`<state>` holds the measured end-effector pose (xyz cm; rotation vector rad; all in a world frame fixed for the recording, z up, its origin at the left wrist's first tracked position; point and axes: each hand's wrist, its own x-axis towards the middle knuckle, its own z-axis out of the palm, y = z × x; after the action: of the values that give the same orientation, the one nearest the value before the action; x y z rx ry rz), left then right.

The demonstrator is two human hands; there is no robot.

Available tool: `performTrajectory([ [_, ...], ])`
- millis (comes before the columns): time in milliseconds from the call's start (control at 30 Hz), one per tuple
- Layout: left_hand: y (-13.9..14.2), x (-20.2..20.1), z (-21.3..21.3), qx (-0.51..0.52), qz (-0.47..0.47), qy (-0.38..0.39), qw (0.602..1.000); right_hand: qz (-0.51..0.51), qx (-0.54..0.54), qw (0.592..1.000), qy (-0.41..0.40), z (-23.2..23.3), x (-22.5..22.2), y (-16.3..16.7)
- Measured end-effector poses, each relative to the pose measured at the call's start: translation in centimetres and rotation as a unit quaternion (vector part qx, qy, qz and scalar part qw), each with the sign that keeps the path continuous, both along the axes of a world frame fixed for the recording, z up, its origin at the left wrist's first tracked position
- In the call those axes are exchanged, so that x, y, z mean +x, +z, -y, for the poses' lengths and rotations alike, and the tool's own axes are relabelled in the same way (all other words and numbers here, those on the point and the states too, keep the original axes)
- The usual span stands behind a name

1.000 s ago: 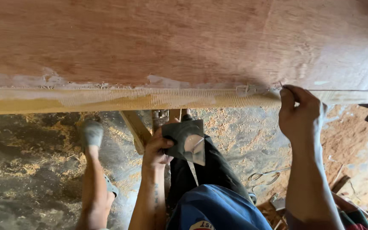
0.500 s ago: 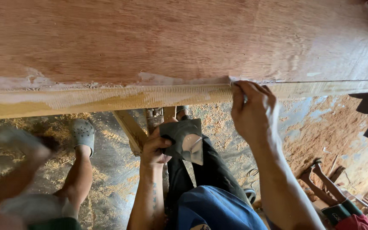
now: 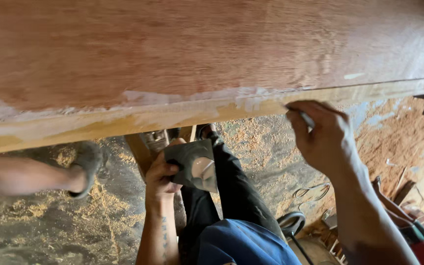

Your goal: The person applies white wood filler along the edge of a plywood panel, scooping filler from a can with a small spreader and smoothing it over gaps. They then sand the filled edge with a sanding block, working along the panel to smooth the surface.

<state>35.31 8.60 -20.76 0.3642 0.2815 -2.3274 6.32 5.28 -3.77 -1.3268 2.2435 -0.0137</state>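
Plywood (image 3: 197, 49) fills the upper half of the frame, a broad reddish-brown panel whose near edge (image 3: 123, 120) runs from the left side up towards the right, showing pale yellow wood streaked and smeared with whitish filler. The right hand (image 3: 322, 135) is at the right centre of the frame, pressed against that edge, its fingers curled shut around a thin pale tool (image 3: 306, 118) whose tip meets the filler-coated edge; the tool's exact kind cannot be told. The left hand (image 3: 163, 172) is at the lower centre, well below the panel, gripping a dark flat board (image 3: 192, 164) by its left side, thumb on top and fingers closed beneath it. A lump of pale putty (image 3: 203, 169) sits on the board's lower right part. Below the hands, the person's dark trousers (image 3: 231, 196) and blue shirt (image 3: 244, 245) show at the bottom centre. The floor (image 3: 40, 221) beneath is dark and strewn with sawdust. At the left of the frame another person's bare leg (image 3: 20, 174) stretches in from the edge, ending in a grey shoe (image 3: 88, 162). A wooden strut (image 3: 138, 149) slants down under the panel, just beside the left hand.
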Motion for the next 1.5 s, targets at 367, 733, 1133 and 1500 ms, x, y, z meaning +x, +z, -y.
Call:
performTrajectory([
  [367, -0.3, -4.4, -0.5, 0.057, 0.022, -0.014, 0.998, -0.072, -0.197, 0.966, 0.148, -4.0, -2.6, -4.7],
  [733, 0.5, -7.3, -0.6, 0.064, 0.052, -0.005, 0.997, -0.085, -0.227, 0.956, 0.167, -3.9, -2.1, -4.7],
  [1133, 0.4, -4.9, -0.3, 0.079, 0.047, 0.008, 0.996, -0.128, -0.166, 0.975, 0.072, -3.2, -5.0, -4.8],
  [1500, 1.5, -3.3, -0.3, 0.097, 0.044, 0.026, 0.994, -0.016, -0.159, 0.982, 0.099, -1.0, 2.3, -3.0],
])
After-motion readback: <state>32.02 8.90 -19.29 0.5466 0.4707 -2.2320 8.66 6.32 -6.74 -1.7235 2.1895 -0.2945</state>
